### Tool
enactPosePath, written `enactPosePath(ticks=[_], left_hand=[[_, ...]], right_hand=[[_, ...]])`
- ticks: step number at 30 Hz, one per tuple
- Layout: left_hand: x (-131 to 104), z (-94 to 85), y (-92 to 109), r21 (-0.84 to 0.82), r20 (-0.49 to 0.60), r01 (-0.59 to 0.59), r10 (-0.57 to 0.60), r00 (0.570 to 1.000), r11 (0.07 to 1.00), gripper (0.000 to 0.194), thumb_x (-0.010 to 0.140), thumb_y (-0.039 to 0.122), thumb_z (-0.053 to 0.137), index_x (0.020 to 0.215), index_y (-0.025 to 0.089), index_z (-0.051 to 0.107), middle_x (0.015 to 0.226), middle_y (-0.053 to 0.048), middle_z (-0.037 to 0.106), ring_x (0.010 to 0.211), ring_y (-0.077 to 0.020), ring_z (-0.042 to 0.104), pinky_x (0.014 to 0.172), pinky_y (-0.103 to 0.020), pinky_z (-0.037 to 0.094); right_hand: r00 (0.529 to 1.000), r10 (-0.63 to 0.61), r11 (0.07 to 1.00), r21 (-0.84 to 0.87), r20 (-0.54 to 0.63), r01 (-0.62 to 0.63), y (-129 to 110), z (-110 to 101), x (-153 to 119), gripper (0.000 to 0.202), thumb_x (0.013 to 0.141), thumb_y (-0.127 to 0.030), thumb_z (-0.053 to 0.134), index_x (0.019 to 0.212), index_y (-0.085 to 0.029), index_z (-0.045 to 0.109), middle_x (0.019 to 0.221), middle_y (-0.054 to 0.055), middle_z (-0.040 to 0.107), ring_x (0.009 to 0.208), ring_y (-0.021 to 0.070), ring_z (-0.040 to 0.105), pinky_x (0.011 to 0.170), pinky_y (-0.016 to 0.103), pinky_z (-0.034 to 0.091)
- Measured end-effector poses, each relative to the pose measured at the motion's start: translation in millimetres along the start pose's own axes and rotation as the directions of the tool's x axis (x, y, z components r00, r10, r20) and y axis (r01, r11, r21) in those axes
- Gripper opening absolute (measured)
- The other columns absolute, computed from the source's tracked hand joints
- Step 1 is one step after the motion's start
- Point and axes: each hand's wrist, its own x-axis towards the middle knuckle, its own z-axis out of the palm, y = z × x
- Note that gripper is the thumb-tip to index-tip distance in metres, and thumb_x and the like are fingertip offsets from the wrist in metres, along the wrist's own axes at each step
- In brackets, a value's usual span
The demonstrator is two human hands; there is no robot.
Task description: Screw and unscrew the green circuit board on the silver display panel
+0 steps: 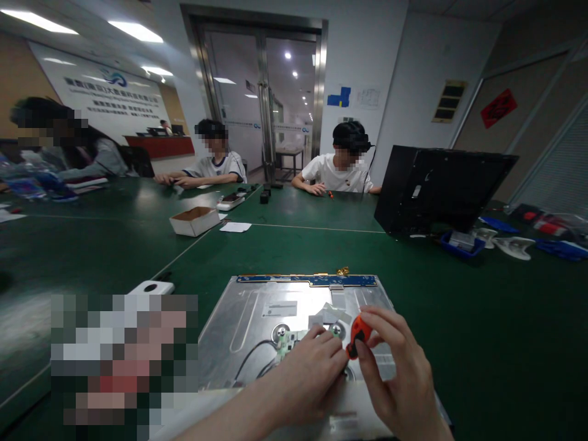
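Note:
A flat silvery metal panel (pixel 248 306) lies on the green table, with a blue circuit strip (pixel 294 280) along its far edge. Near its middle is a small green circuit board (pixel 287 343) with black cables, partly covered by my left hand (pixel 312 367). The fingers of that hand are bent down over the board, and their tips are hidden. My right hand (pixel 399 367) pinches an orange and black screwdriver (pixel 359 334) between thumb and fingers, just right of my left hand. The tool's lower end is hard to make out.
A black monitor-like unit (pixel 441 190) stands at the right, beside a blue tray (pixel 462 244). An open white box (pixel 195 222) is at centre left. Two people sit across the table, another at far left. A pixelated area covers the lower left.

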Motion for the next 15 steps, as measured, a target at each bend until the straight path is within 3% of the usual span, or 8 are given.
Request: enactPosePath(ticks=[9, 15], left_hand=[[0.3, 2.7, -3.2, -0.008, 0.016, -0.019, 0.019, 1.0, 1.0, 0.011, 0.087, 0.017, 0.052, 0.097, 0.019, 0.055, 0.102, -0.007, 0.063, 0.096, -0.0245, 0.058, 0.094, -0.041, 0.039], [-0.4, 6.0, -2.0, -0.004, -0.027, -0.008, 0.008, 1.0, 1.0, 0.02, 0.089, 0.02, 0.052, 0.109, 0.019, 0.053, 0.108, -0.009, 0.062, 0.102, -0.0259, 0.057, 0.097, -0.042, 0.036]], right_hand=[[0.994, 0.031, 0.999, 0.039, -0.105, -0.027, 0.7, 4.6, -0.1, 0.03, 0.086, -0.02, 0.062, 0.111, -0.02, 0.047, 0.096, 0.008, 0.061, 0.083, 0.0196, 0.064, 0.065, 0.031, 0.057], [0.999, -0.001, 1.0, 0.023, -0.043, 0.001, 1.7, 3.1, -0.4, 0.029, 0.089, -0.013, 0.053, 0.117, -0.02, 0.05, 0.104, 0.01, 0.058, 0.09, 0.02, 0.064, 0.068, 0.031, 0.057]])
